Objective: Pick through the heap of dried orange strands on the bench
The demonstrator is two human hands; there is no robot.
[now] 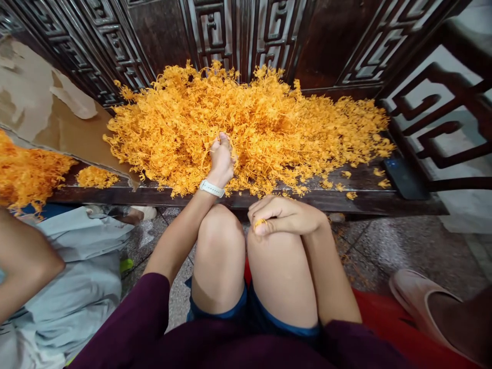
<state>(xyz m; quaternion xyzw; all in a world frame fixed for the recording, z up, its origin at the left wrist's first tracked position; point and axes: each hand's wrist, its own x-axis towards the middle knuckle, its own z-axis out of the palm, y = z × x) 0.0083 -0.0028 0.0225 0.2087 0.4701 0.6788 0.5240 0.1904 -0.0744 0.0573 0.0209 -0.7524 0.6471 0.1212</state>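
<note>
A wide heap of small orange plastic pieces [261, 123] with thin stems and spiky ends lies on a dark wooden bench [376, 202]. My left hand [222, 159], with a pale watch strap [211, 188] at the wrist, reaches into the front middle of the heap; its fingers are drawn together at the pieces, and what they grip is hidden among them. On my right knee rests my right hand [279, 215], a small orange piece [261, 222] pinched by its thumb.
Cardboard [88, 138] stands at the left, with more orange pieces [33, 171] beyond it. A person in grey trousers [84, 271] sits at the left. Toward the bench's right end lies a dark phone [406, 178]. Carved dark wood [165, 36] rises behind; a foot in a pink shoe [423, 302] is at lower right.
</note>
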